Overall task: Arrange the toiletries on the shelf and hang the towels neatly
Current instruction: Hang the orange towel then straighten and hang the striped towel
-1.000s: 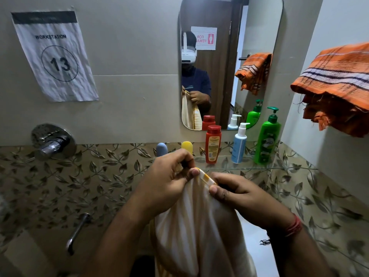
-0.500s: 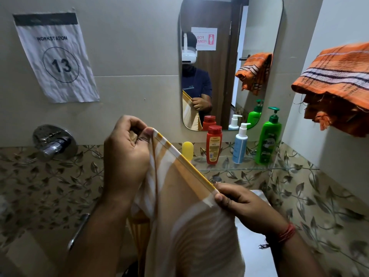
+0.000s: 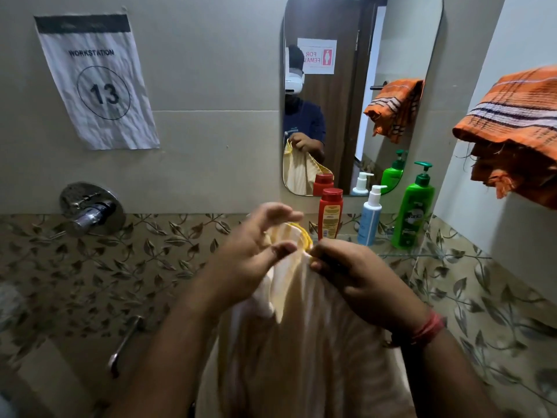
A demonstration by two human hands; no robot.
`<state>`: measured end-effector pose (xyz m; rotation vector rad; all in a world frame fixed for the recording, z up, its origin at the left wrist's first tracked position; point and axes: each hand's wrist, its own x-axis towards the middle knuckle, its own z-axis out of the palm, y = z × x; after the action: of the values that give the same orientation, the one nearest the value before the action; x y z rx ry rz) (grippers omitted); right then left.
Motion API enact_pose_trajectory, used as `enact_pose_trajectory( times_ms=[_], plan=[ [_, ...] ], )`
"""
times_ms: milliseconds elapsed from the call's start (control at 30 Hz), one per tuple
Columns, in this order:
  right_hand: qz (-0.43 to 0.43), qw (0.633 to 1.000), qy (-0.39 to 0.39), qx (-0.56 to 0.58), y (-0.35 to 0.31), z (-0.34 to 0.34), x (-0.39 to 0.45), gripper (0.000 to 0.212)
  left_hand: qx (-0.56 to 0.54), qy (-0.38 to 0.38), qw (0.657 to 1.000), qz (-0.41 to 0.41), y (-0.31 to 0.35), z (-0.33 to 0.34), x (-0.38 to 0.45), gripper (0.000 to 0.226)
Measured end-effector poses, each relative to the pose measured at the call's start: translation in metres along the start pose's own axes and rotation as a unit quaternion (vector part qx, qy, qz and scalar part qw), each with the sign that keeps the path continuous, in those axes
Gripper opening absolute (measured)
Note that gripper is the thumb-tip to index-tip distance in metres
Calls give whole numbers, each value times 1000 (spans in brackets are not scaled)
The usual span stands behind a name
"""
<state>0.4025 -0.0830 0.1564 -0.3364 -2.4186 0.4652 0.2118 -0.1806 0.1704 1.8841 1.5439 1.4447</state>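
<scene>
A cream towel with yellow stripes (image 3: 304, 336) hangs down in front of me. My left hand (image 3: 253, 254) and my right hand (image 3: 355, 276) meet at its top edge, both pinching the yellow border close together. On the glass shelf (image 3: 422, 251) behind stand a red bottle (image 3: 330, 214), a white and blue pump bottle (image 3: 370, 215) and a green pump bottle (image 3: 414, 206). An orange striped towel (image 3: 515, 128) lies bunched over a rail on the right wall.
A mirror (image 3: 361, 95) above the shelf reflects me and the bottles. A chrome tap knob (image 3: 90, 209) juts from the left wall, with a lever handle (image 3: 123, 345) below it. A paper sign with 13 (image 3: 96, 82) hangs upper left.
My left hand, raised to the left with the towel edge stretched half a second ago, has come back down beside my right hand, bunching the top edge.
</scene>
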Motion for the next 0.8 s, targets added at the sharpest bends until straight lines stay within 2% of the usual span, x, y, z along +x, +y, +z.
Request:
enact_pose_trajectory(
  times_ms=[67, 167, 300, 433, 567, 667, 800],
  plan=[
    [-33, 999, -16, -28, -6, -5, 10, 10, -44, -57, 997, 0, -3, 18, -2, 26],
    [-49, 998, -23, -39, -7, -12, 12, 9, -116, -37, 992, -12, -8, 28, -4, 10],
    [-48, 998, -28, -29, -6, -13, 5, 10, -119, -65, 991, -7, -11, 28, -7, 23],
    [-18, 999, -20, 22, 0, -15, -2, 9, -110, -94, 989, -16, -13, 29, -8, 15],
    [43, 989, -67, 121, 8, -17, -10, 15, -77, -65, 995, -10, -12, 34, -5, 6],
    [82, 974, -103, 186, 16, -15, -19, 24, -47, -40, 998, 0, -10, 36, -3, 9],
    [111, 969, -95, 201, 25, -9, -30, 43, 7, 66, 998, -5, -4, 29, 1, 16]
  ],
)
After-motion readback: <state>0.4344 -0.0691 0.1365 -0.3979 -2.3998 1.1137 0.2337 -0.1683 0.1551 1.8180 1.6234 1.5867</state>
